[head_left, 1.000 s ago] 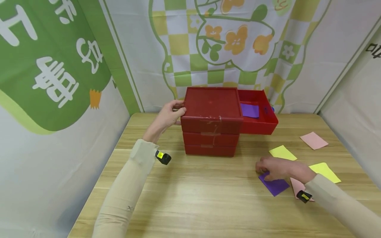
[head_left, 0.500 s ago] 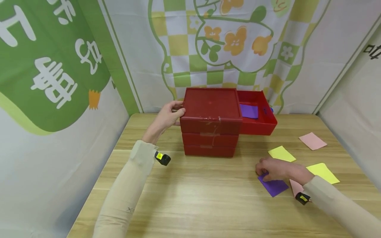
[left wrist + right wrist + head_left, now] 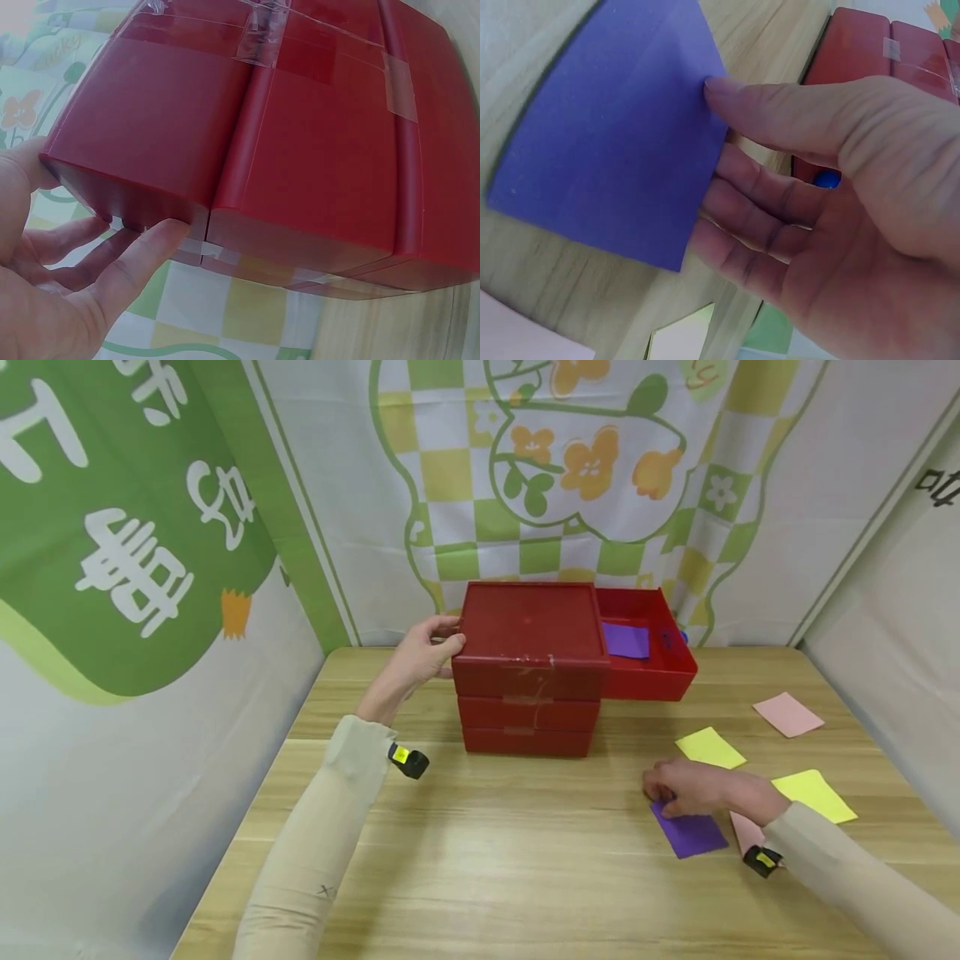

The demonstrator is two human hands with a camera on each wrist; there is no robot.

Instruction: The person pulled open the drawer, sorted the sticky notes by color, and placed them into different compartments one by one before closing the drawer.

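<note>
Left wall cloth [image 3: 150,647]: large white Chinese characters [image 3: 135,572] on green, stylised; one resembles 好. Back wall cloth [image 3: 517,552]: small lettering [image 3: 58,52], ending "ky", first letters unclear. Right wall cloth [image 3: 900,585]: dark character [image 3: 939,487], cut off. Left sleeve [image 3: 300,843]: x-like mark [image 3: 326,890]. Yellow wrist label [image 3: 401,755]: too small to read.

- Purple note [image 3: 690,835], pinched in my right grip [image 3: 692,787]: its free end has swung slightly, the edge towards me now running more nearly level than half a second ago; whether it has turned or tipped, I cannot tell.
- My head view: shifted slightly over the last second, the red drawer unit [image 3: 528,622] and patterned curtain [image 3: 517,539] now appearing a little farther left and lower.
</note>
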